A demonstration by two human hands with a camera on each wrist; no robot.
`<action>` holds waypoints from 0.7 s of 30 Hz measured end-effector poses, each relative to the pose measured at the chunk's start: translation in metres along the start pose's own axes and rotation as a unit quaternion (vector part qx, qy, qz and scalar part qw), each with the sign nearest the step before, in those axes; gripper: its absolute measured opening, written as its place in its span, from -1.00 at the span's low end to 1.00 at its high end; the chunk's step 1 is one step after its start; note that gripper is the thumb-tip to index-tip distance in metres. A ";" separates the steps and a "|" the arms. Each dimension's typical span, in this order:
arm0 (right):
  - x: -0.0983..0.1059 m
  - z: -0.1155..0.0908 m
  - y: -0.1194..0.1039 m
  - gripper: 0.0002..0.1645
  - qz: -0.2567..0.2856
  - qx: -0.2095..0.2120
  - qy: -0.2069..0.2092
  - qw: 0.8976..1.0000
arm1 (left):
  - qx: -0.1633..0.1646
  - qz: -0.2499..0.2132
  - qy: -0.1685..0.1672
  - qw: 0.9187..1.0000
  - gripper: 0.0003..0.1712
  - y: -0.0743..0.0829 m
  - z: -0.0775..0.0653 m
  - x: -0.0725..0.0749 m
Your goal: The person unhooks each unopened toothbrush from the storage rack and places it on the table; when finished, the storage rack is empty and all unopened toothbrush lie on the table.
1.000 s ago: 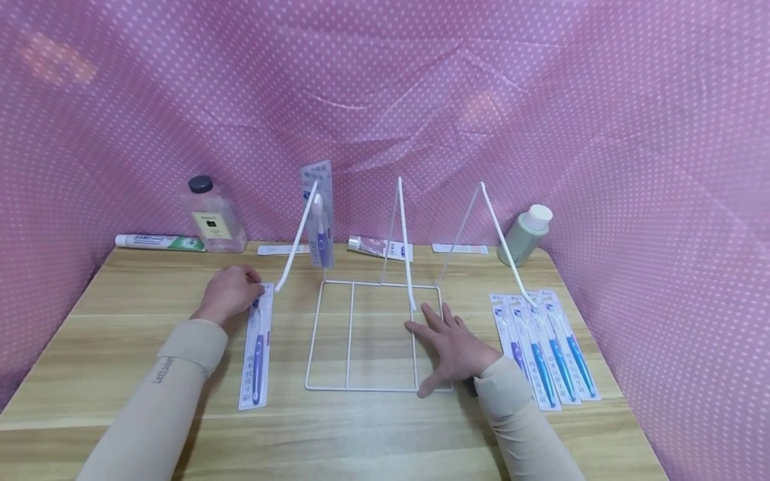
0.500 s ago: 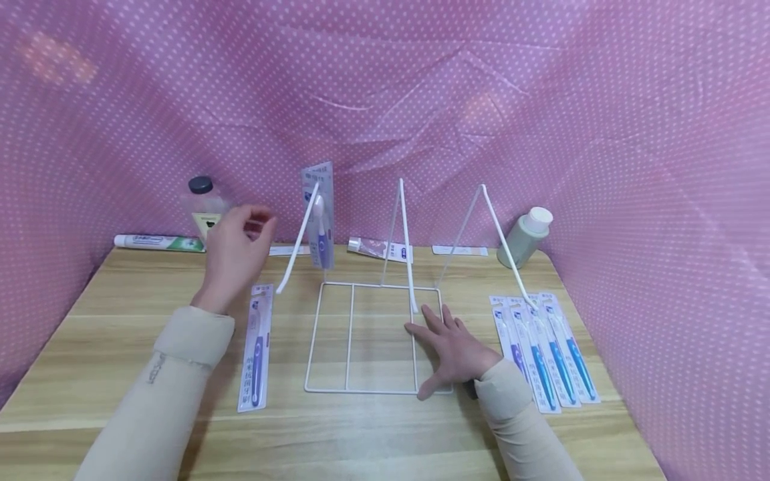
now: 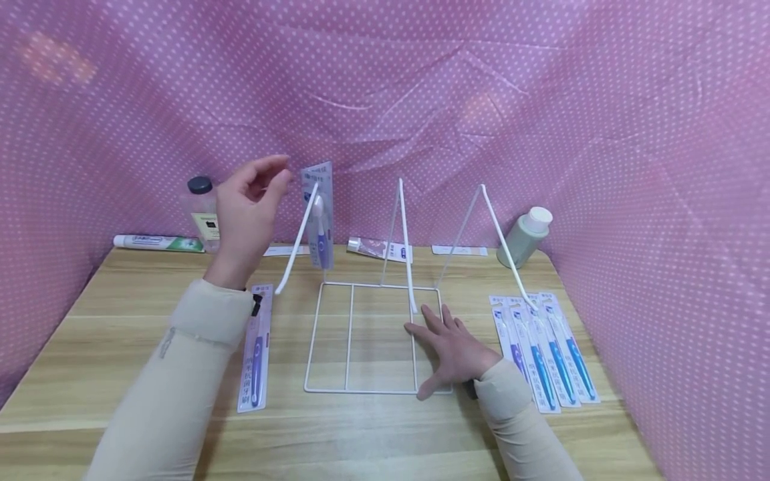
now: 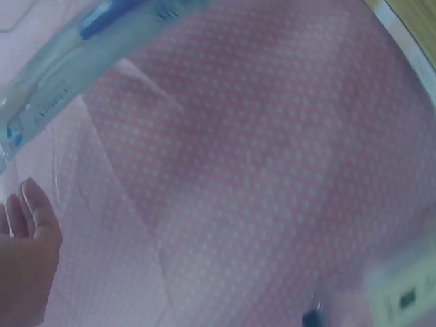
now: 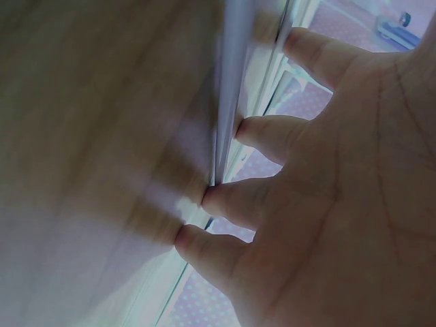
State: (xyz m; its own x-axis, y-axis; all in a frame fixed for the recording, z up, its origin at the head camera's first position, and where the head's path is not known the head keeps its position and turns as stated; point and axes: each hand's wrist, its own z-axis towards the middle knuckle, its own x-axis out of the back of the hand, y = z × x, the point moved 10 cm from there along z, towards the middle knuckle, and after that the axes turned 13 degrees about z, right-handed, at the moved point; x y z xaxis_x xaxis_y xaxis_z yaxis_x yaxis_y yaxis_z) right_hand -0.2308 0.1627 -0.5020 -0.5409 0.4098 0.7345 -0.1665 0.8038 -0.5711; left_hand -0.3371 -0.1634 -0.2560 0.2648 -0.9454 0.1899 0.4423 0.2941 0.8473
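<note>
My left hand (image 3: 249, 207) is raised at the left of a white wire rack (image 3: 350, 334), its fingers bent and nothing between thumb and fingertips. Just right of those fingertips, a packaged purple toothbrush (image 3: 322, 234) hangs upright on the rack's left hook. The left wrist view has the hand (image 4: 27, 259) just below that package (image 4: 61, 75). With fingers spread, my right hand (image 3: 457, 347) rests over the right part of the rack's base; in the right wrist view its fingertips (image 5: 218, 197) touch down by a bar. Another packaged purple toothbrush (image 3: 257, 361) lies flat below the left hand.
Several packaged toothbrushes (image 3: 541, 361), purple and blue, lie side by side at the right. Along the back stand a black-capped bottle (image 3: 207, 224) and a green bottle (image 3: 522, 237), with toothpaste tubes (image 3: 159, 242) (image 3: 380, 248) between and beside them. Pink dotted cloth (image 3: 385, 87) hangs behind.
My left hand has let go of the flat packaged toothbrush's top and risen up and rightward to the hanging package. The right hand has stayed in place.
</note>
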 end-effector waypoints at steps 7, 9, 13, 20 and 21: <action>0.001 0.001 0.000 0.55 0.005 0.004 0.000 1.000 | 0.081 -0.120 -0.060 0.988 -0.69 -0.013 -0.001 -0.016; 0.001 0.002 -0.001 0.55 0.004 0.005 0.000 1.000 | 0.080 -0.118 -0.060 0.988 -0.70 -0.014 -0.001 -0.016; 0.002 0.004 -0.002 0.56 0.002 0.003 0.000 1.000 | 0.077 -0.122 -0.054 0.988 -0.73 -0.013 -0.001 -0.015; 0.004 0.006 -0.002 0.56 0.003 0.004 0.000 1.000 | 0.082 -0.118 -0.063 0.988 -0.74 -0.015 0.000 -0.018; 0.004 0.007 -0.002 0.56 0.003 0.003 -0.001 1.000 | 0.083 -0.117 -0.066 0.987 -0.74 -0.016 0.001 -0.019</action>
State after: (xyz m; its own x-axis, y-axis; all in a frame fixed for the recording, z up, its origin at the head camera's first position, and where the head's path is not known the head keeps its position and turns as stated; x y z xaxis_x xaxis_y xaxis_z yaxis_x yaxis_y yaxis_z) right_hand -0.2382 0.1594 -0.5002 -0.5427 0.4144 0.7305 -0.1678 0.7988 -0.5778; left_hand -0.3498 -0.1499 -0.2731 0.0529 -0.9981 0.0327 0.3288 0.0484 0.9431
